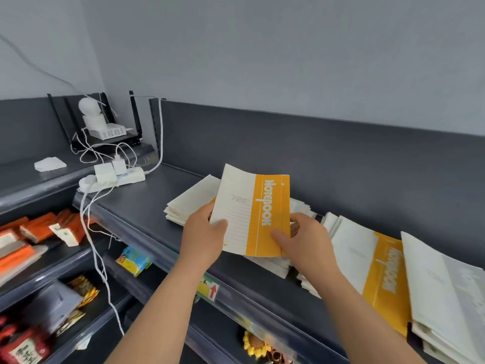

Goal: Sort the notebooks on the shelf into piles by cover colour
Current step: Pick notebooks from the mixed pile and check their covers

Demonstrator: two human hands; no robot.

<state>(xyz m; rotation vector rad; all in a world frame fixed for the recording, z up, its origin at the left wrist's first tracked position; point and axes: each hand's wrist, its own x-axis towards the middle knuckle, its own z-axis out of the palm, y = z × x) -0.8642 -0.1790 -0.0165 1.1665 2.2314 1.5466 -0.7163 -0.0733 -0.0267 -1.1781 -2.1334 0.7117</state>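
Logging the head view. Both hands are on one yellow-and-cream notebook (252,214), lifted and tilted above the shelf (141,206). The left hand (203,237) grips its lower left edge, thumb across the cover. The right hand (307,243) pinches its lower right corner, thumb on the yellow band.

Progress, my read: mid-sort.
- Just left of the notebook and partly behind it lies a pale pile (189,203). Its top cover is cream with no colour band showing, so I cannot tell which colour it gathers.
- Directly below the notebook is a low stack (273,264), mostly hidden.
- Right of the notebook sits a fanned stack topped by a yellow cover (380,274).
- Farther right is a grey cover (446,292) on a thicker stack.

Edges on the right side are splayed, not squared. I judge those stacks unsorted or only roughly grouped. The held notebook is not yet laid down.

Surroundings:
- Well left of the notebook is a white power strip (112,179), with cables (91,232) trailing over the shelf edge.
- Beyond the strip is a router (118,137).
- Below and left of the notebook, lower shelves hold orange and yellow packets (44,229).

As I see it, the strip and cables limit how far left a new pile could go.
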